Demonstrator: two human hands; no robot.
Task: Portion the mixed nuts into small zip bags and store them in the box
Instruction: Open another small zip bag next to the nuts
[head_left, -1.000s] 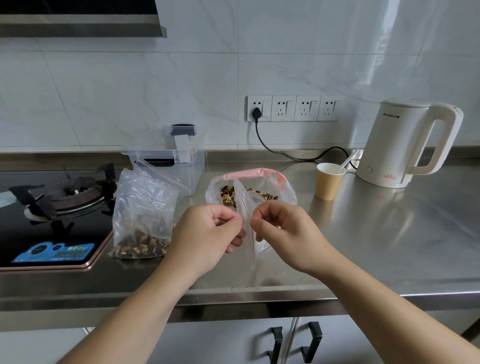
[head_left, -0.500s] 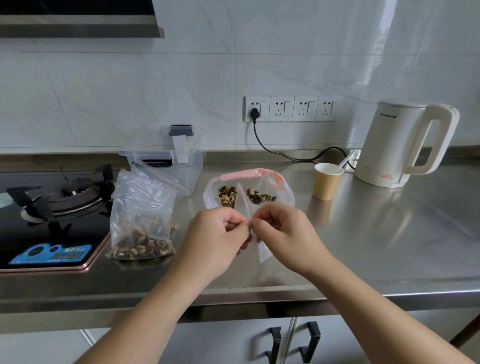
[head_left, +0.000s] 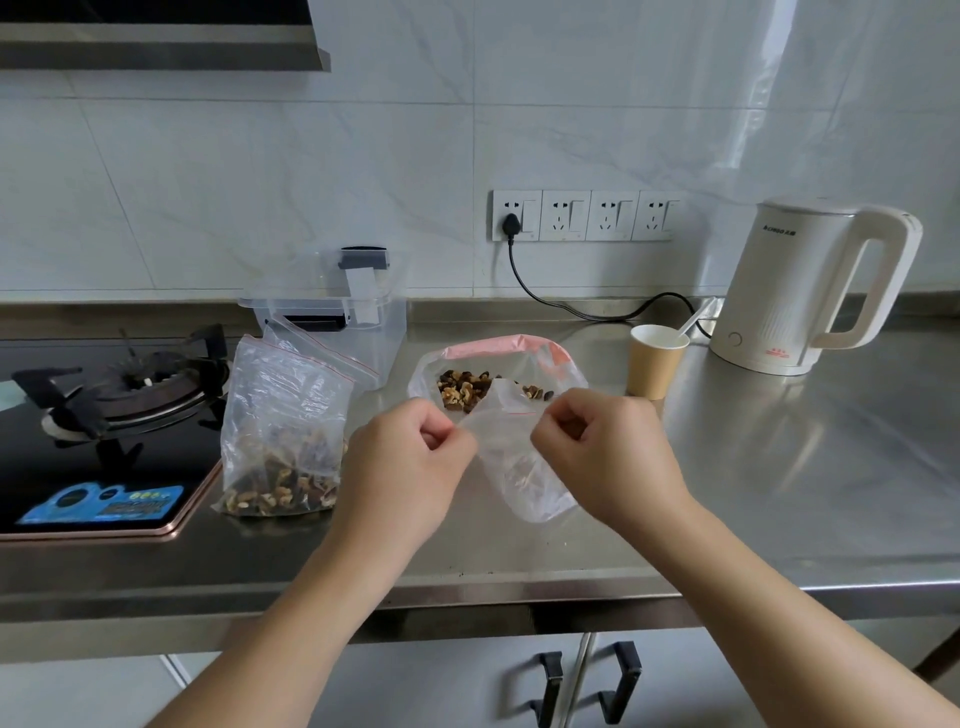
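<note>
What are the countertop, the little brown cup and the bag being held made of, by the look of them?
Countertop: likely stainless steel, brushed grey, showing soft reflections. Cup: apparently paper, matte brown outside, white inside. Small zip bag pinched by the left hand and right hand: thin clear plastic film, crinkled and see-through.

Your steel desk (head_left: 779, 467) & what sits on it.
L to R: gas hob (head_left: 104, 415), filled zip bag (head_left: 283, 441), clear box (head_left: 332, 327) behind it, open nut bag (head_left: 467, 384), paper cup (head_left: 655, 364), kettle (head_left: 800, 286).
</note>
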